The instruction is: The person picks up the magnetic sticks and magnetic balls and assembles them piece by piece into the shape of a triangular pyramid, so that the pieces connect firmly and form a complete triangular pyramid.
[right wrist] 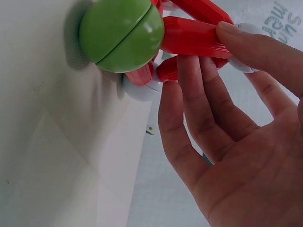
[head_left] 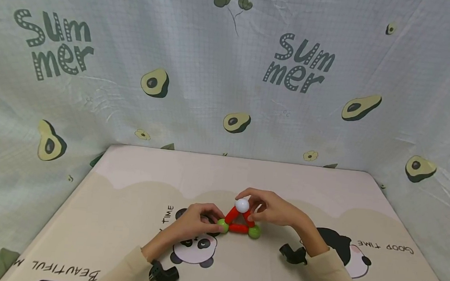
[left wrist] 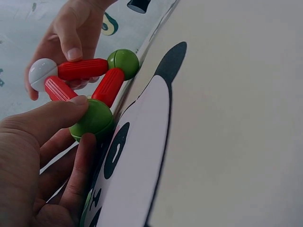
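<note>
A toy frame of red rods (head_left: pixel 239 228) and balls stands on the table between the hands. Its white ball (head_left: pixel 242 205) is on top, with a left green ball (head_left: pixel 223 225) and a right green ball (head_left: pixel 255 232) low down. Thumb and fingers of my left hand (head_left: pixel 195 221) pinch the left green ball. My right hand (head_left: pixel 275 209) grips the slanting red rod (right wrist: pixel 191 38) below the white ball, thumb on one side and fingertips on the other. In the right wrist view, a second white ball (right wrist: pixel 139 90) shows behind, at the table surface.
The table (head_left: pixel 143 165) wears a cover printed with pandas and lettering. Behind it hangs a curtain (head_left: pixel 199 68) with avocado prints. Black devices sit at the left wrist (head_left: pixel 164 274) and right wrist (head_left: pixel 293 254).
</note>
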Motion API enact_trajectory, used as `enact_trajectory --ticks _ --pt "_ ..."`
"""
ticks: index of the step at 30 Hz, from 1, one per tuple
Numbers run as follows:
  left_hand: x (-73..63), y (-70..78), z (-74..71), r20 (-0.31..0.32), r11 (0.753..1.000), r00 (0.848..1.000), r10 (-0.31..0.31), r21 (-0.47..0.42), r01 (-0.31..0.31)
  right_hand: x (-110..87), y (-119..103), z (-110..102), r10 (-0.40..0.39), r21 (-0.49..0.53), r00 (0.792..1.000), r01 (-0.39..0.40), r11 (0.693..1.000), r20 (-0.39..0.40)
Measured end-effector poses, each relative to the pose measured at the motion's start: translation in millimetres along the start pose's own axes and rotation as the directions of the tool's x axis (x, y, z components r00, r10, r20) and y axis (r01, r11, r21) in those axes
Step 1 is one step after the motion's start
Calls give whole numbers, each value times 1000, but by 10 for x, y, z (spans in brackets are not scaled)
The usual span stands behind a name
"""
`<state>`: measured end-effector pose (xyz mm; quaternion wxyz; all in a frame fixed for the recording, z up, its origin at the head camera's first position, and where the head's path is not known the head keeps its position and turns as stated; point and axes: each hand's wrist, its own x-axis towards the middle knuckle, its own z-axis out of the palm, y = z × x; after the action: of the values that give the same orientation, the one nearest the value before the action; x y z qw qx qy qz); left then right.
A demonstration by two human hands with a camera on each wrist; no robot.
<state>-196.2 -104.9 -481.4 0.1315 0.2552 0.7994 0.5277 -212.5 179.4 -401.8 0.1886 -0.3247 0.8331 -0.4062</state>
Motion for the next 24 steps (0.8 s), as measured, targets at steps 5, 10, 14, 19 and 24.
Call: enact_trajectory --ticks 5,10,14,19,24 --pt "-4 9 0 5 1000 1000 -4 5 4 -9 5 -3 15 -3 1000 -15 1000 5" --pt "-8 25 -4 7 1000 1000 7 -11 -7 -10 12 -2 15 -15 1000 -15 1000 0" --pt "-25 16 -3 7 1000 1000 10 -18 -9 -8 13 20 19 -15 1000 -19 1000 -2" --pt "-36 -3 -2 12 1000 1000 0 -12 0 -20 36 47 22 -27 1000 -22 999 4" --pt "-27 -7 -10 7 1000 1000 10 -13 -10 -16 32 41 18 -39 1000 -18 999 -3"
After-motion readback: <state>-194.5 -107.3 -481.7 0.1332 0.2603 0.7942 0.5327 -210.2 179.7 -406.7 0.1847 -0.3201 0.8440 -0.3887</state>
